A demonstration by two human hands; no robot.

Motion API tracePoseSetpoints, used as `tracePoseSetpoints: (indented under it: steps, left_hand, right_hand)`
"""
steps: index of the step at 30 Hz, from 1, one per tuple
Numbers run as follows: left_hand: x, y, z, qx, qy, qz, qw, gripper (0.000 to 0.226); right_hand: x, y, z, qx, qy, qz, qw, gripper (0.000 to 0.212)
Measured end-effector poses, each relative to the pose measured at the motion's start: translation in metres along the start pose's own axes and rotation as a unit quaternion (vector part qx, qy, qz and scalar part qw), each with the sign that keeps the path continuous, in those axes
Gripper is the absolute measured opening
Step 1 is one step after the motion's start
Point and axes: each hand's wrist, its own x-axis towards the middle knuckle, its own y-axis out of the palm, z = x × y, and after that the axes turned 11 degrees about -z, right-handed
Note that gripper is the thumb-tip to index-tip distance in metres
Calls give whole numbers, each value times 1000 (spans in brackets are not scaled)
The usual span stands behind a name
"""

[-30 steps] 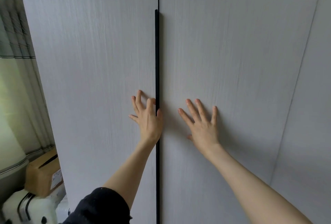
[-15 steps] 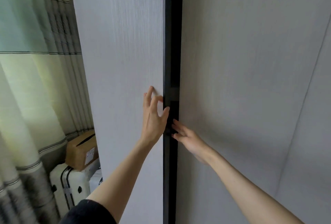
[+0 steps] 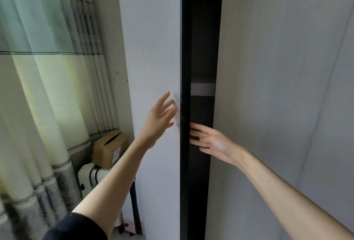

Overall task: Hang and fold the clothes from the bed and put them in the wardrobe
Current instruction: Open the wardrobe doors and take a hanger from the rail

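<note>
The wardrobe's pale grey left door (image 3: 153, 48) stands partly swung out, its black edge strip (image 3: 184, 67) facing me. A dark gap shows the inside, with a grey shelf edge (image 3: 203, 89) across it. My left hand (image 3: 160, 119) is spread with straight fingers against the left door's face near its edge. My right hand (image 3: 212, 141) reaches into the gap, palm up, its straight fingertips behind the black edge strip. The right door (image 3: 277, 86) stays flat and closed. No clothes or bed are in view.
Green and cream striped curtains (image 3: 38, 86) hang at the left. A cardboard box (image 3: 111, 148) sits on a white suitcase (image 3: 92, 178) in the corner by the wardrobe's side. A dark upright pole (image 3: 135, 201) stands by the door's foot.
Both hands were flat on the shut doors. The left door has since swung out, widening the gap, and my right hand has slipped behind its edge.
</note>
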Motion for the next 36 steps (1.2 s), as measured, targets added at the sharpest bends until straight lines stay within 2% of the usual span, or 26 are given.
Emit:
tracePoseSetpoints:
  steps: [4,6,10,12,14,19,26,31,36]
  left_hand:
    - [-15,-50,-13,-94,-103,46,989,65]
    - [-23,-78,-14,-102,-111,77,986,68]
    - [-37,-136,-12,-81,-97,111,986,48]
    - [-37,-158,-7,-98,-108,112,983,56]
    - [-38,-183,-6,-114,-130,94,980,64]
    - [-46,-244,-5,-163,-167,10,972,63]
    - [-63,-302,5,-183,-152,-135,962,53]
    - [-77,-310,8,-159,-126,-144,969,51]
    - [-85,-280,5,-89,-51,-184,978,40]
  right_hand:
    - [-17,40,4,12,-9,33,999,49]
    - [-24,66,8,3,-15,45,999,47]
    - [-34,127,21,-25,-31,83,996,50]
    - [-34,149,23,-24,-33,90,995,50]
    - [-32,174,29,-22,-33,108,993,50]
    - [-24,242,44,-52,-50,141,987,53]
    - [-7,315,57,-67,-62,165,982,55]
    - [10,326,58,-51,-66,114,990,51]
    - [24,286,49,-38,-75,43,996,44]
